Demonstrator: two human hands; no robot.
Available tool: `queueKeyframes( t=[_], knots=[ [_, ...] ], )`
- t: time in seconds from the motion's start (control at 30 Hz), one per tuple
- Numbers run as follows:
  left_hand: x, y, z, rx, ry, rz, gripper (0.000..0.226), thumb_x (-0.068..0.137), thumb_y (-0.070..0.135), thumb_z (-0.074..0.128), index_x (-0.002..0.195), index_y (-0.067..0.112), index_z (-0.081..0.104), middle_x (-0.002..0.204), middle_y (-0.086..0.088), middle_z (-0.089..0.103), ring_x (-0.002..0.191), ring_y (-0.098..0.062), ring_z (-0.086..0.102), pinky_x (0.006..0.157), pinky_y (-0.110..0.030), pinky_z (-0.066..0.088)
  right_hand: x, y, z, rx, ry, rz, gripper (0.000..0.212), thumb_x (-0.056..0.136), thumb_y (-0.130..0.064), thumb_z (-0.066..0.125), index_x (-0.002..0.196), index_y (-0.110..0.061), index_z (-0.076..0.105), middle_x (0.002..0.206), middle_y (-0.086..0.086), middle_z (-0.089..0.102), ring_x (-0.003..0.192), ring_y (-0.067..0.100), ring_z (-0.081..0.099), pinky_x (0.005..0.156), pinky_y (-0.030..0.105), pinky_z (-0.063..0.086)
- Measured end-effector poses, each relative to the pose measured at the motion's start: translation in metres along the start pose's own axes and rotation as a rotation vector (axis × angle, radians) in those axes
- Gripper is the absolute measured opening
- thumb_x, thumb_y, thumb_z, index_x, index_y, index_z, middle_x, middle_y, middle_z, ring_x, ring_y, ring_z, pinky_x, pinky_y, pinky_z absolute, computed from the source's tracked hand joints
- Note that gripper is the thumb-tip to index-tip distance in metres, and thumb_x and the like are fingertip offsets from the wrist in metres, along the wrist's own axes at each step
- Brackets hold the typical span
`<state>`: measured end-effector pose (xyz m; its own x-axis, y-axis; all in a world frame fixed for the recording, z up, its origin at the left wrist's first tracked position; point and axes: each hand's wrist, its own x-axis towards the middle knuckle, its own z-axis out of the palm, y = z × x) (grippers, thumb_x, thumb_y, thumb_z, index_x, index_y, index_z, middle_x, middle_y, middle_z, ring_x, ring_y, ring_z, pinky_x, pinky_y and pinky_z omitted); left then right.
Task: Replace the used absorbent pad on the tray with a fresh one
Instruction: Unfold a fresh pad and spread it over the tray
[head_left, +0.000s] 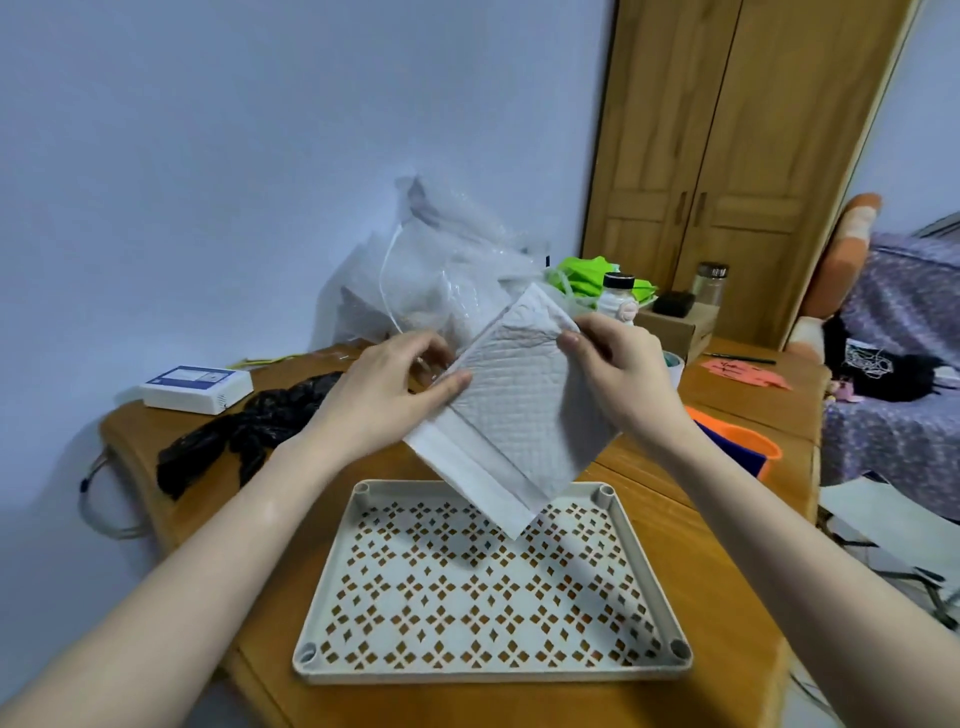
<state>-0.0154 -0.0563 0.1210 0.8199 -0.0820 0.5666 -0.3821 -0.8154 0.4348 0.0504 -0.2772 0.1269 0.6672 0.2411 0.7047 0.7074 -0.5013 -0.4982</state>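
Left hand (395, 387) pinching the near-left edge of the folded white pad (519, 410), thumb flat on the quilted face, fingers tucked behind. Right hand (618, 358) gripping the upper right corner, thumb on top, fingers curled round the back. Held up in the air between both hands, tilted, lower corner hanging just above the far rim of the tray (332, 587), not clearly touching it.

Clean, quilted, apparently folded in layers, with a smooth border strip along the lower-left side. Probably very light and limp: likely to sag or flop once unfolded, easy to crease, unlikely to slip from dry fingers. Best taken by edges or corners, one in each hand, so the layers can be peeled apart and the sheet stretched flat before lowering.

Tray directly below on the wooden tabletop (722, 566), pale plastic, floor pierced in a diamond pattern with the wood showing through, no pad lying in it. Old pad apparently already out; fresh one not yet spread.

Further out: black plastic bag (244, 431) and white box (197, 387) to the left, heap of clear packaging (441, 270) behind the hands, orange container (737, 441) to the right.
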Motion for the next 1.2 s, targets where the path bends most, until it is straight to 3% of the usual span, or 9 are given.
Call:
queueKeyframes(
  t=[0.2, 0.4, 0.53, 0.63, 0.73, 0.87, 0.97, 1.1, 1.2],
  knots=[
    [-0.012, 0.021, -0.014, -0.351, 0.003, -0.115, 0.012, 0.09, 0.025, 0.06, 0.094, 0.036, 0.056, 0.085, 0.006, 0.069, 0.078, -0.013, 0.063, 0.067, -0.027, 0.046, -0.016, -0.021, -0.01, 0.137, -0.038, 0.082, 0.026, 0.093, -0.026, 0.057, 0.117, -0.017, 0.055, 0.085, 0.005, 0.072, 0.074, 0.021, 0.061, 0.065, 0.028, 0.046],
    [-0.01, 0.042, -0.033, -0.677, 0.031, -0.163, 0.029, 0.093, 0.006, 0.05, 0.084, 0.026, 0.07, 0.085, 0.016, 0.071, 0.082, 0.002, 0.061, 0.071, -0.008, 0.044, -0.025, -0.031, -0.015, 0.205, -0.128, 0.153, 0.016, 0.092, -0.023, 0.058, 0.102, -0.013, 0.048, 0.102, 0.003, 0.057, 0.062, 0.008, 0.059, 0.056, 0.02, 0.045],
    [-0.007, 0.055, -0.041, -0.952, 0.018, -0.273, 0.027, 0.095, 0.013, 0.044, 0.098, 0.015, 0.07, 0.091, 0.004, 0.072, 0.079, -0.008, 0.068, 0.06, -0.017, 0.053, -0.03, -0.044, -0.023, 0.404, -0.212, 0.236, 0.027, 0.101, -0.019, 0.039, 0.099, -0.004, 0.062, 0.106, 0.019, 0.057, 0.07, -0.004, 0.059, 0.057, 0.008, 0.045],
    [-0.004, 0.06, -0.044, -1.169, -0.011, -0.292, 0.033, 0.097, 0.023, 0.035, 0.107, 0.012, 0.065, 0.103, -0.006, 0.073, 0.095, -0.019, 0.071, 0.066, -0.022, 0.057, -0.031, -0.057, -0.03, 0.581, -0.235, 0.314, 0.028, 0.101, -0.009, 0.035, 0.089, -0.013, 0.06, 0.085, 0.003, 0.063, 0.083, 0.016, 0.057, 0.064, 0.011, 0.048],
    [-0.001, 0.061, -0.045, -1.3, -0.034, -0.305, 0.044, 0.095, 0.021, 0.029, 0.121, -0.001, 0.057, 0.114, -0.012, 0.069, 0.102, -0.024, 0.068, 0.067, -0.024, 0.058, -0.034, -0.066, -0.032, 0.817, -0.225, 0.371, 0.031, 0.101, -0.04, 0.027, 0.099, -0.031, 0.056, 0.087, -0.017, 0.068, 0.088, 0.003, 0.065, 0.076, 0.02, 0.055],
    [-0.001, 0.064, -0.044, -1.306, -0.025, -0.305, 0.05, 0.083, 0.001, 0.031, 0.13, -0.003, 0.046, 0.134, -0.014, 0.056, 0.107, -0.026, 0.066, 0.068, -0.027, 0.059, -0.042, -0.073, -0.035, 0.95, -0.401, 0.316, 0.068, 0.086, -0.063, 0.009, 0.129, -0.028, 0.046, 0.119, -0.008, 0.061, 0.113, 0.012, 0.06, 0.094, 0.031, 0.052],
    [-0.002, 0.067, -0.042, -1.145, -0.022, -0.258, 0.038, 0.073, 0.002, 0.043, 0.107, 0.009, 0.057, 0.131, -0.007, 0.057, 0.11, -0.022, 0.065, 0.077, -0.029, 0.057, -0.043, -0.074, -0.029, 0.864, -0.335, 0.34, 0.042, 0.086, -0.061, 0.028, 0.105, -0.035, 0.055, 0.112, -0.012, 0.063, 0.106, 0.009, 0.061, 0.09, 0.03, 0.052],
    [-0.006, 0.07, -0.032, -0.809, -0.019, -0.232, 0.086, 0.077, 0.011, 0.064, 0.148, 0.026, 0.018, 0.131, 0.005, 0.054, 0.119, -0.009, 0.054, 0.097, -0.03, 0.045, -0.044, -0.069, -0.021, 0.712, -0.226, 0.358, 0.026, 0.098, -0.043, 0.037, 0.097, -0.032, 0.061, 0.115, -0.009, 0.065, 0.111, 0.011, 0.061, 0.102, 0.039, 0.046],
    [-0.009, 0.07, -0.024, -0.672, -0.003, -0.262, 0.086, 0.083, 0.02, 0.069, 0.149, 0.023, 0.015, 0.131, 0.004, 0.047, 0.115, -0.006, 0.052, 0.097, -0.026, 0.044, -0.044, -0.07, -0.021, 0.737, -0.212, 0.319, 0.028, 0.099, -0.04, 0.035, 0.099, -0.032, 0.063, 0.111, -0.013, 0.068, 0.109, 0.008, 0.063, 0.1, 0.035, 0.047]
  ],
)
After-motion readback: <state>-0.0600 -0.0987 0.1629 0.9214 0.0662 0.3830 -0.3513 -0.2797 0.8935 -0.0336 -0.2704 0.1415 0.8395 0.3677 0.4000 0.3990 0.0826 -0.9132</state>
